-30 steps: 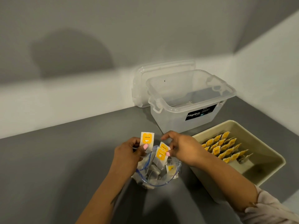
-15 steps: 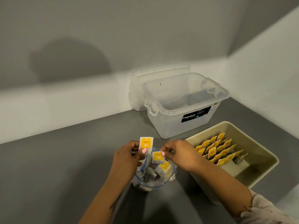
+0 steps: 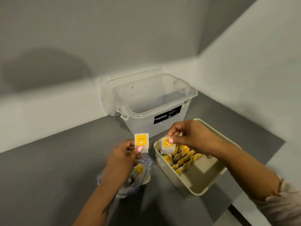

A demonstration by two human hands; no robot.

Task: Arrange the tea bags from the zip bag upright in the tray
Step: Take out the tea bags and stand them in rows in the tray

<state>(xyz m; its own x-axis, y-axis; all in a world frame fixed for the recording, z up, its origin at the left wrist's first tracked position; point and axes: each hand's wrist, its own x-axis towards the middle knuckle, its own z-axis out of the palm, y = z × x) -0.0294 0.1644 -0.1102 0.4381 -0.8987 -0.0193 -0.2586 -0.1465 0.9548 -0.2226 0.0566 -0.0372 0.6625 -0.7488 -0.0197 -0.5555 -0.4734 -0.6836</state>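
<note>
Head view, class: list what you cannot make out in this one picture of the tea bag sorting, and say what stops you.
- Zip bag: how many tea bags remain; the left hand and crumpled plastic cover them.
- Tray: far end of the rows, hidden behind the right hand.
- Tea bag in the left hand: its print is too small to read.
- Clear box label: small text under "Megabox" is unreadable.
- Box lid: mostly behind the box.

It looked like a plain staged work corner, not clearly a home or a shop: a bare grey countertop [image 3: 48, 176] met blank white walls [image 3: 244, 70], with only a clear storage box [image 3: 156, 110] and its lid [image 3: 114, 82] standing against them
</note>
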